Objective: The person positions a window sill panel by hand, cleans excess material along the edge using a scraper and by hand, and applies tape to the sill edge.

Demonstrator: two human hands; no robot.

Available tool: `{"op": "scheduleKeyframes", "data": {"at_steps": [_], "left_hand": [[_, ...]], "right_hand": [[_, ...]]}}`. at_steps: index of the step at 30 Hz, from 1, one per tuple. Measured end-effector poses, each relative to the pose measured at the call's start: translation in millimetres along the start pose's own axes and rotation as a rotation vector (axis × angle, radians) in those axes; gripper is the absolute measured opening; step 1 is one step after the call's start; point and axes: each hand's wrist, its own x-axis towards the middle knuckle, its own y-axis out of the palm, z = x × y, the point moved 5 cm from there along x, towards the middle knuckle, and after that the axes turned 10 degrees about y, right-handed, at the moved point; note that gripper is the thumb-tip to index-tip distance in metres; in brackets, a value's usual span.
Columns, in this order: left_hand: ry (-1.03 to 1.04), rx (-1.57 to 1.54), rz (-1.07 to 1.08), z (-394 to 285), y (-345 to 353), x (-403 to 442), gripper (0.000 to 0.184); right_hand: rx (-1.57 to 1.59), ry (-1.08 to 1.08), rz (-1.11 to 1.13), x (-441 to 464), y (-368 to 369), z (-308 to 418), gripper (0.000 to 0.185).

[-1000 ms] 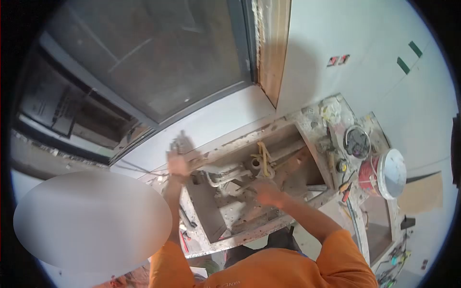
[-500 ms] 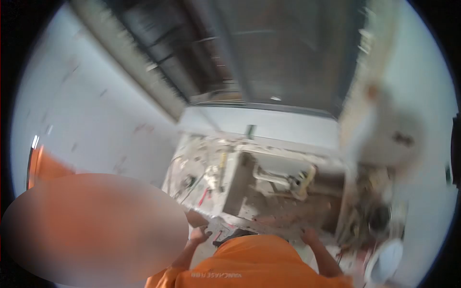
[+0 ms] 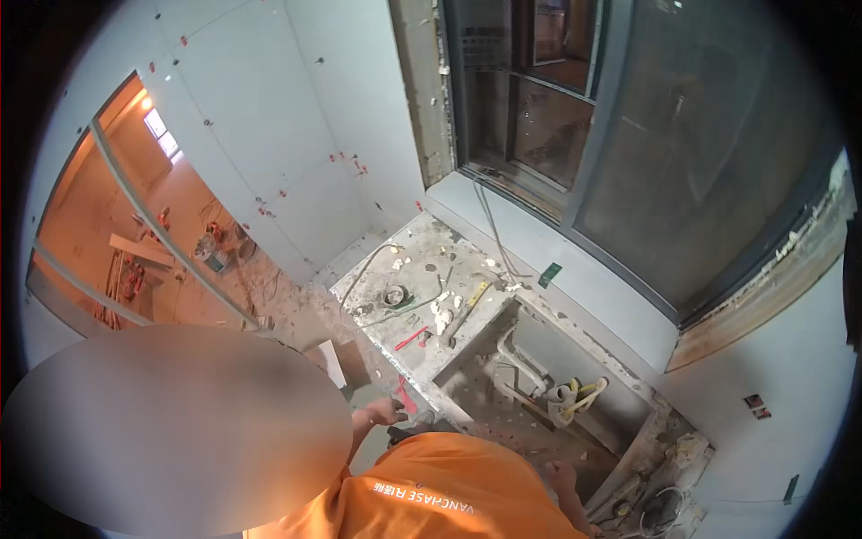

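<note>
My left hand (image 3: 386,411) is low in the view beside my orange shirt, its fingers curled in with nothing visible in them. Just past it is a pinkish-red item (image 3: 407,395) near the counter's front edge; I cannot tell whether they touch. My right hand (image 3: 562,473) hangs at the near side of the rectangular counter opening (image 3: 467,368), its fingers small and unclear. On the dusty counter (image 3: 368,286) lie a hammer-like tool with a yellow handle (image 3: 470,305), a red-handled tool (image 3: 411,339), a roll of tape (image 3: 394,295) and white crumpled bits (image 3: 443,316).
Pipe fittings (image 3: 564,401) and a white frame (image 3: 519,355) lie inside the opening. Behind the counter are a white sill (image 3: 584,269) and a dark-framed window. Debris and a round container (image 3: 663,510) sit at lower right. An orange-lit room shows at left; a blurred patch hides the lower left.
My view has swung left and steadied, so the counter and opening now slant and the orange-lit room shows. Both hands stay low beside my body, apparently without taking hold of anything.
</note>
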Motion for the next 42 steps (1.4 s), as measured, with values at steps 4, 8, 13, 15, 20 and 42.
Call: {"op": "scheduleKeyframes", "data": {"at_steps": [4,8,13,15,20,42], "left_hand": [[0.090,0.050,0.029,15,7,21,0.065],[0.082,0.036,0.038,56,-1,28,0.064],[0.070,-0.060,0.027,138,5,16,0.062],[0.061,-0.065,-0.038,175,-8,3,0.062],[-0.046,-0.047,0.044,278,4,-36,0.068],[0.089,-0.059,-0.186,136,-13,-34,0.059]], "right_hand": [[-0.177,0.098,-0.043,-9,5,-8,0.034],[-0.159,0.184,-0.056,-39,8,7,0.035],[-0.387,-0.148,-0.125,-72,66,27,0.034],[-0.342,-0.245,-0.128,-80,76,59,0.024],[-0.253,0.064,0.141,-99,88,140,0.035],[0.049,0.177,0.125,-131,82,106,0.041]]}}
